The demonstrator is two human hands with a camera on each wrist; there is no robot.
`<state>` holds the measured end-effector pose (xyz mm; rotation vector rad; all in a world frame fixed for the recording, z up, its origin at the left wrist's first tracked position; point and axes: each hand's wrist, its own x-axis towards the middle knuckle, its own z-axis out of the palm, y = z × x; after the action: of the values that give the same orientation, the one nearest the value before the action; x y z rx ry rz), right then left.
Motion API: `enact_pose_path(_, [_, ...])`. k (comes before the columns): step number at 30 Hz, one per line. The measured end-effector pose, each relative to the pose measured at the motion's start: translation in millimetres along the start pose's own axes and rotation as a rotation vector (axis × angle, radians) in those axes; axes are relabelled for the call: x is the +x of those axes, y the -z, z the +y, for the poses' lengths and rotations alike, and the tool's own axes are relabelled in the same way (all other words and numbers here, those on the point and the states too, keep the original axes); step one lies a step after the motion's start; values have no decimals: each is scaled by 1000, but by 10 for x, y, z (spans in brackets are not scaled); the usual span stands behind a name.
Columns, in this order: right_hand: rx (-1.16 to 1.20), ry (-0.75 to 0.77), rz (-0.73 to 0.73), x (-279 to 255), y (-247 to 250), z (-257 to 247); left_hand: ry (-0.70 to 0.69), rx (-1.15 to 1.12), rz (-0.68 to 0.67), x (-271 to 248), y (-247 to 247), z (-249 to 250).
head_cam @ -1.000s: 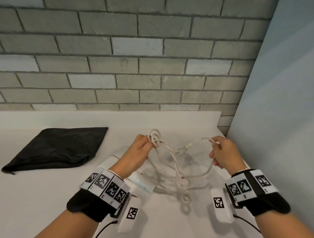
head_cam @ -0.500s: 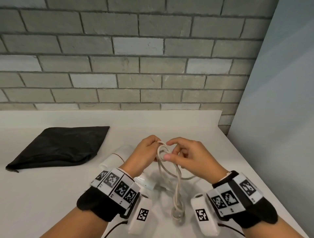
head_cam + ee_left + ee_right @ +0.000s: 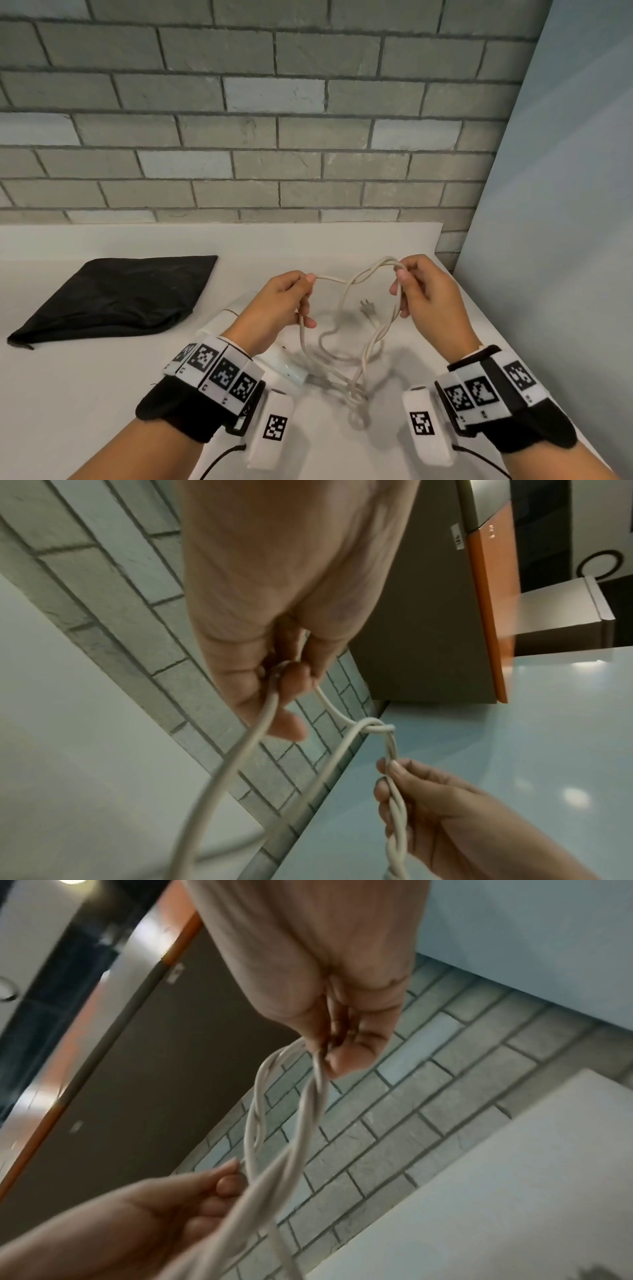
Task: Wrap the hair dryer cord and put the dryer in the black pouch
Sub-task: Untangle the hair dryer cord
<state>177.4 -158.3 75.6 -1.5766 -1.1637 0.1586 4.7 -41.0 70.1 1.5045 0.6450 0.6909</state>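
Observation:
The white hair dryer [image 3: 287,368] lies on the counter, mostly hidden beneath my left wrist. Its off-white cord [image 3: 346,337] hangs in loose loops between my hands and trails down to the dryer. My left hand [image 3: 287,301] pinches one strand [image 3: 270,685] at the left end. About a hand's width to the right, my right hand [image 3: 416,291] grips a twisted pair of strands [image 3: 308,1069]. The plug [image 3: 369,308] dangles between the hands above the counter. The black pouch [image 3: 116,296] lies flat at the left, apart from both hands.
The white counter [image 3: 85,394] meets a grey brick wall [image 3: 239,137] at the back. A pale blue panel [image 3: 565,240] rises along the counter's right edge, close to my right hand.
My hands, which were together on a small coil half a second ago, have pulled apart. The cord now stretches between them in a wider loop, and the plug hangs free.

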Motion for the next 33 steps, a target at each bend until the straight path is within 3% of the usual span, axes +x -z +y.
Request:
enact_pose_path(4, [346, -122, -67, -39, -44, -50, 46, -73, -190, -27, -92, -42])
enact_pose_path(7, [310, -182, -66, -2, -29, -17, 87, -192, -287, -88, -160, -27])
enact_pose_path(9, [19, -87, -41, -6, -15, 36, 109, -253, -233, -80, -185, -7])
enact_pose_path(11, [-228, 147, 61, -41, 2, 3, 123, -341, -152, -44, -202, 23])
enact_pose_path(13, [-197, 314, 57, -98, -20, -104, 123, -449, -96, -11, -216, 76])
enact_pose_path(15, [-77, 273, -165, -162, -99, -184, 115, -525, -81, 0, -230, 117])
enact_pose_path(18, [-24, 29, -512, -241, -290, -167, 96, -578, -134, -2, -256, 178])
enact_pose_path(22, [75, -138, -709, -288, -412, -83, 27, -512, -185, -26, -276, 202])
enact_pose_path(26, [293, -179, -666, -272, -323, -219, -31, -391, -163, -7, -172, 148])
enact_pose_path(29, [502, -132, -485, -121, -144, -377, -38, -264, -155, -29, -100, 21])
enact_pose_path(33, [1018, -152, -251, 93, 64, -572, -3, 18, -265, -107, -174, -169])
